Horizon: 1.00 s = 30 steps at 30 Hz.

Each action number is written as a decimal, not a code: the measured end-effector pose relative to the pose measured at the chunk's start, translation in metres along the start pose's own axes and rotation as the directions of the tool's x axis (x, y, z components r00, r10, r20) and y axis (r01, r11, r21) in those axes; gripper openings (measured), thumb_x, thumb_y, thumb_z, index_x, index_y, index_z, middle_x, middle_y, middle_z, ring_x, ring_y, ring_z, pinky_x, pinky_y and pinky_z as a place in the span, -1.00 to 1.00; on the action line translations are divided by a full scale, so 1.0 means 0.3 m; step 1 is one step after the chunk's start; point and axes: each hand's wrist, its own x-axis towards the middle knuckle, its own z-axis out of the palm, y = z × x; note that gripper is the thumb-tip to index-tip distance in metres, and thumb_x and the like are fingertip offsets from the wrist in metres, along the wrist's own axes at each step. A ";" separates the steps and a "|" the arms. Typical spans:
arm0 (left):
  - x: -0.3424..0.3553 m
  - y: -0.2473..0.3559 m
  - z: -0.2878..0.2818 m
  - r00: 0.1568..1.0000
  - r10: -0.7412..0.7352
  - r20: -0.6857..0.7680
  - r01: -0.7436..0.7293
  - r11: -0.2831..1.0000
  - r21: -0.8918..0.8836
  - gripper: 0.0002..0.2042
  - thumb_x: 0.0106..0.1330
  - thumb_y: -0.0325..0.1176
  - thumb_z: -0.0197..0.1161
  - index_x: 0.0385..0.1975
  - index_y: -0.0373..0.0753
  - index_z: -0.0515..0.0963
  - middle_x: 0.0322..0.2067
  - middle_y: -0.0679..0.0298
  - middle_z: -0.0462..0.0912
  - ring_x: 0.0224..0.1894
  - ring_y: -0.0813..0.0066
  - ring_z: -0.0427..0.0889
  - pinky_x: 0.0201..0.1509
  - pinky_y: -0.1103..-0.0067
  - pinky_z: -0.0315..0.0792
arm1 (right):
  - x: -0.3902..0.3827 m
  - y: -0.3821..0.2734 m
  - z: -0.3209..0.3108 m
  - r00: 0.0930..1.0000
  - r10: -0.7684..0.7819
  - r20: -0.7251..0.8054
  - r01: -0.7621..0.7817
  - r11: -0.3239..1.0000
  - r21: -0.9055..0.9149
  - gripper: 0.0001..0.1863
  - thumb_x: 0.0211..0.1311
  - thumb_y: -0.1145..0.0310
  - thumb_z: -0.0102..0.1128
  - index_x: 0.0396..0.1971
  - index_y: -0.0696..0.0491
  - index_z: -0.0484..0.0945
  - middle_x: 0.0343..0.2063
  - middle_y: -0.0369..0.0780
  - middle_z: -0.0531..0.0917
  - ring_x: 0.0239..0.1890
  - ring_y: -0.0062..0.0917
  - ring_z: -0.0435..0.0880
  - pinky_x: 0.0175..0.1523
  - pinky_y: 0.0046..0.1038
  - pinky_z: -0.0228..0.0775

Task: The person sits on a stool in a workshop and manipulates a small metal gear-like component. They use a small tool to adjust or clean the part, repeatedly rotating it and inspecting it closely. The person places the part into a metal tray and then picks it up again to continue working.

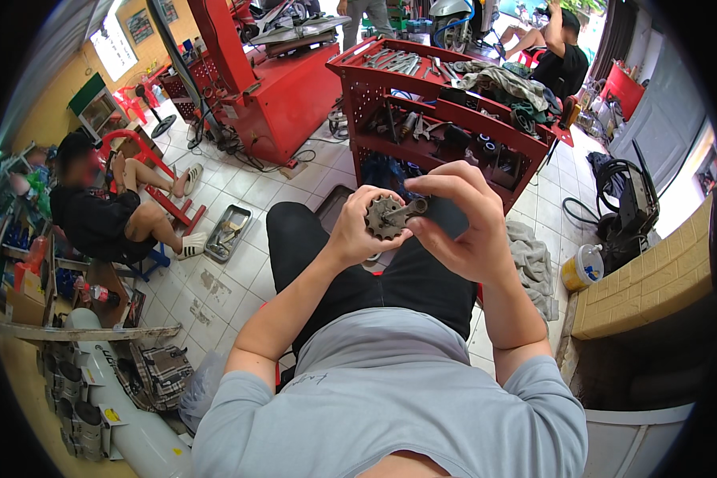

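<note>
My left hand (349,231) is closed around a dark, greasy toothed metal disc (383,219), held up above my lap. A short metal arm (407,211) with a round eye at its end lies across the disc and points right. Around that eye, the thumb and index finger of my right hand (472,227) are spread apart. The thumb tip comes close to the arm; whether it touches cannot be made out. The lower fingers of my left hand are partly hidden.
Ahead stands a red tool cart (446,95) with wrenches and rags. A metal tray (229,233) of parts lies on the tiled floor at left, near a seated person (107,203). A white bucket (583,267) and black hose (613,187) are at right.
</note>
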 end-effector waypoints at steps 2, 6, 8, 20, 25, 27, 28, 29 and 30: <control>-0.001 0.015 0.002 0.998 -0.065 -0.013 0.064 0.997 -0.044 -0.45 -0.15 -0.44 0.60 -0.08 -0.29 0.54 -0.12 0.24 0.62 -0.05 0.44 0.64 0.14 0.51 0.48 | 0.002 -0.003 -0.008 0.999 -0.022 0.029 0.023 0.999 -0.034 -0.68 -0.03 0.43 0.48 -0.21 0.05 0.67 -0.32 -0.26 0.63 -0.25 -0.40 0.57 -0.08 -0.38 0.29; 0.000 0.011 -0.001 1.000 -0.024 0.001 0.024 0.999 0.026 -0.47 -0.15 -0.46 0.59 -0.09 -0.28 0.54 -0.12 0.23 0.62 -0.05 0.43 0.64 0.14 0.51 0.48 | -0.007 0.012 -0.004 1.000 0.000 0.007 0.000 1.000 -0.025 -0.66 -0.05 0.43 0.48 -0.19 0.04 0.68 -0.31 -0.25 0.63 -0.23 -0.40 0.57 -0.07 -0.38 0.30; 0.001 0.003 -0.001 1.000 0.006 -0.003 -0.006 1.000 0.028 -0.47 -0.14 -0.46 0.59 -0.09 -0.28 0.54 -0.12 0.24 0.62 -0.06 0.43 0.64 0.14 0.51 0.49 | -0.013 0.015 0.000 0.999 0.046 -0.016 -0.046 0.999 -0.006 -0.66 -0.05 0.45 0.45 -0.18 0.04 0.69 -0.31 -0.25 0.62 -0.24 -0.40 0.57 -0.07 -0.38 0.30; -0.001 0.000 0.002 1.000 -0.031 -0.001 0.031 1.000 0.003 -0.48 -0.11 -0.47 0.60 -0.08 -0.27 0.54 -0.11 0.26 0.62 -0.03 0.46 0.64 0.14 0.52 0.49 | -0.006 0.010 0.001 1.000 0.013 -0.005 -0.013 1.000 -0.003 -0.65 -0.06 0.49 0.41 -0.17 0.05 0.67 -0.30 -0.24 0.63 -0.23 -0.39 0.57 -0.05 -0.37 0.31; 0.000 -0.001 0.006 0.999 -0.024 -0.026 0.023 0.999 -0.035 -0.47 -0.13 -0.48 0.60 -0.08 -0.29 0.54 -0.10 0.26 0.62 -0.03 0.45 0.64 0.16 0.52 0.49 | 0.002 -0.005 0.000 1.000 0.009 -0.013 -0.009 1.000 0.002 -0.66 -0.06 0.47 0.45 -0.19 0.05 0.65 -0.32 -0.26 0.63 -0.23 -0.39 0.58 -0.07 -0.37 0.29; -0.002 0.006 0.005 0.997 -0.074 -0.017 0.073 0.996 -0.056 -0.46 -0.14 -0.48 0.60 -0.08 -0.29 0.54 -0.10 0.25 0.62 -0.03 0.45 0.64 0.16 0.51 0.49 | -0.001 0.003 -0.004 1.000 -0.008 0.004 0.008 1.000 -0.031 -0.64 -0.06 0.47 0.46 -0.17 0.06 0.64 -0.31 -0.25 0.63 -0.22 -0.39 0.58 -0.06 -0.37 0.30; -0.002 0.003 0.005 0.998 -0.059 -0.013 0.058 0.997 -0.045 -0.46 -0.13 -0.48 0.59 -0.08 -0.29 0.54 -0.10 0.25 0.62 -0.03 0.45 0.65 0.15 0.51 0.50 | -0.005 0.008 -0.002 1.000 -0.012 0.001 0.012 0.999 -0.038 -0.63 -0.06 0.48 0.45 -0.15 0.06 0.65 -0.30 -0.25 0.63 -0.22 -0.39 0.58 -0.05 -0.37 0.30; -0.003 -0.002 0.002 0.999 -0.043 -0.008 0.043 0.999 -0.033 -0.46 -0.12 -0.48 0.59 -0.07 -0.29 0.54 -0.10 0.25 0.62 -0.03 0.45 0.65 0.15 0.51 0.50 | -0.006 0.012 0.000 1.000 -0.016 -0.002 0.016 0.999 -0.045 -0.62 -0.06 0.48 0.43 -0.14 0.06 0.65 -0.29 -0.24 0.63 -0.21 -0.39 0.58 -0.05 -0.37 0.30; -0.003 -0.004 0.001 1.000 -0.028 -0.004 0.028 0.999 -0.021 -0.47 -0.12 -0.48 0.59 -0.07 -0.29 0.54 -0.10 0.25 0.62 -0.03 0.44 0.65 0.14 0.51 0.51 | -0.007 0.014 0.002 1.000 -0.008 -0.005 0.007 1.000 -0.029 -0.62 -0.06 0.49 0.43 -0.14 0.06 0.66 -0.29 -0.24 0.63 -0.21 -0.39 0.58 -0.05 -0.37 0.30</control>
